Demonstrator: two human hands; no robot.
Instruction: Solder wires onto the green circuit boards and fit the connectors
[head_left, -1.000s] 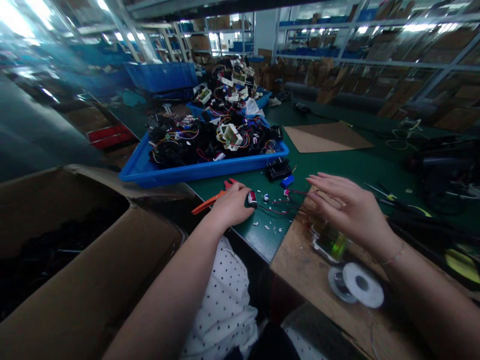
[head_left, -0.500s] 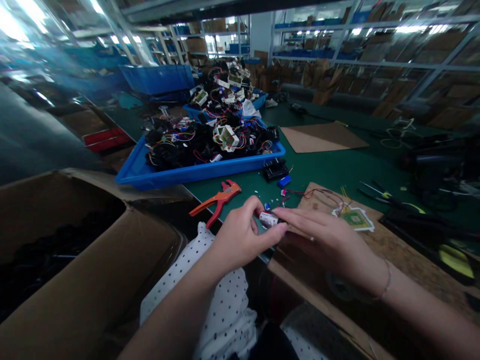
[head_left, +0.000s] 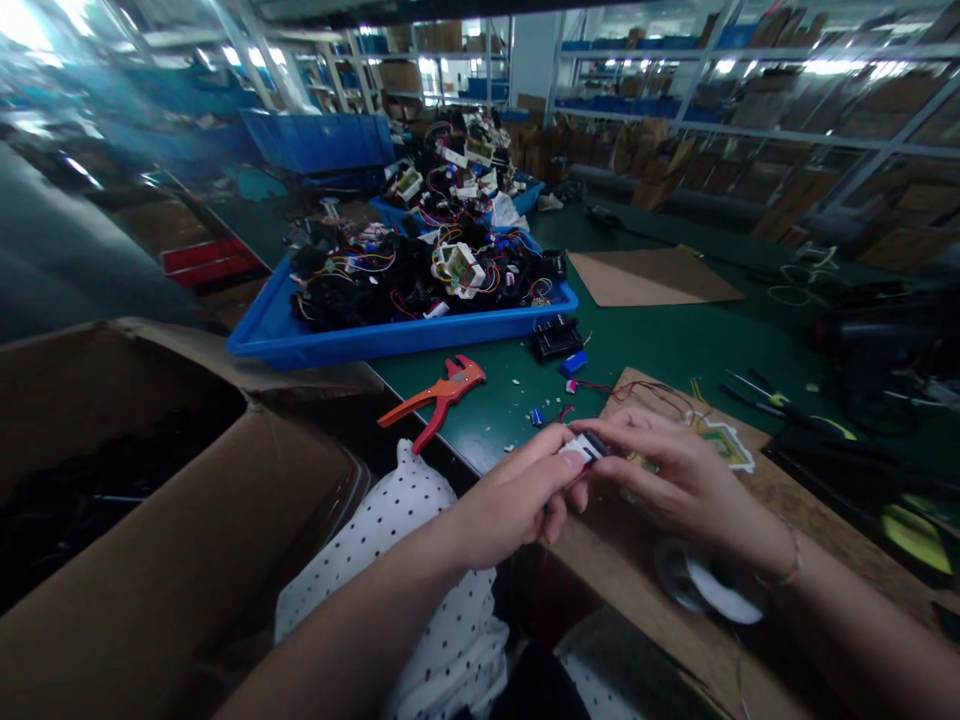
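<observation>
A small white and black part point(head_left: 584, 450) sits between my two hands, above the near edge of the wooden board; its exact kind is unclear. My left hand point(head_left: 525, 490) grips it from the left, thumb on its white face. My right hand point(head_left: 675, 470) pinches its dark end from the right. Just beyond my hands, a small blue connector point(head_left: 536, 417) and scraps lie on the green table. Behind my right hand rests a green circuit board point(head_left: 724, 443) in a white frame, with thin red and black wires point(head_left: 637, 380) running from it.
Orange-red wire strippers point(head_left: 442, 395) lie at the table edge. Blue trays point(head_left: 405, 340) heaped with wired parts stand behind, near a black battery holder point(head_left: 556, 338) and a blue block point(head_left: 574, 363). Pliers point(head_left: 757, 395) lie right; a cardboard box point(head_left: 300, 480) stands left. A solder-like spool point(head_left: 709, 582) sits below.
Both hands have moved slightly right and down with the small part. It has been turned, so its white face and black end now show. The view has shifted a little.
</observation>
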